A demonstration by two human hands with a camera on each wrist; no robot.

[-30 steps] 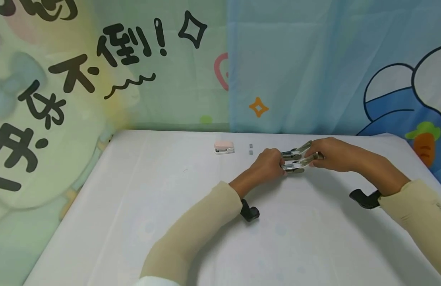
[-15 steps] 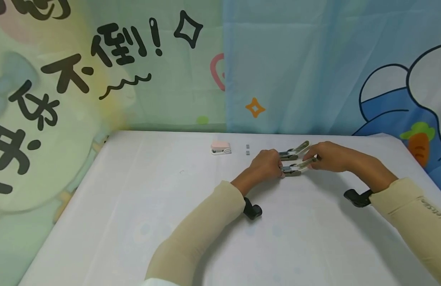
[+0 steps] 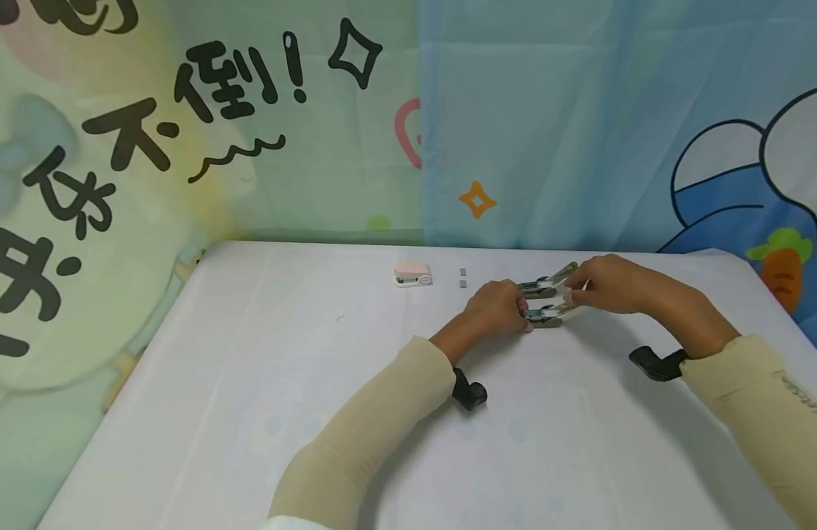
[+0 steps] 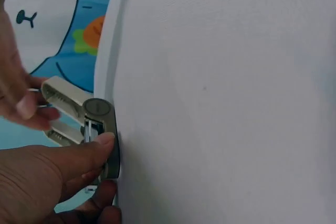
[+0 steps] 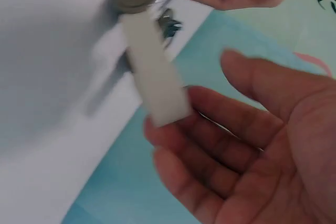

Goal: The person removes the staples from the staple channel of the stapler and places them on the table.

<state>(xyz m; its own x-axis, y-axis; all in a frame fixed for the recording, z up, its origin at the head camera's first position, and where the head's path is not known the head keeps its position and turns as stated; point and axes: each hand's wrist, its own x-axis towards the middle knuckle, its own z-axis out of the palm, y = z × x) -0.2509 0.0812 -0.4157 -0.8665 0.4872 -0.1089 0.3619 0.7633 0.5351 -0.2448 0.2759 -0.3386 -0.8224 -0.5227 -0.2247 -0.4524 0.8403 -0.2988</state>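
Two metallic staplers with pale handles stand side by side near the far edge: the far stapler [image 3: 541,289] and the near stapler [image 3: 545,318], both with raised handles. My left hand [image 3: 494,308] grips the near stapler from its left end; in the left wrist view its thumb presses the side by the metal channel. Beside the raised handles is my right hand [image 3: 610,285]. The right wrist view shows its fingers [image 5: 210,124] loosely bent behind the end of a pale handle [image 5: 157,74], with the thumb apart from it.
A small pink and white stapler [image 3: 414,274] stands left of the hands. Two small grey staple blocks [image 3: 463,278] lie between it and the left hand. The white-covered table [image 3: 302,383] ends at a printed cloth backdrop [image 3: 514,132].
The near stapler has come down from a tilt to lie flatter. My right hand has let go of its handle and drawn slightly back, while the left keeps its grip.
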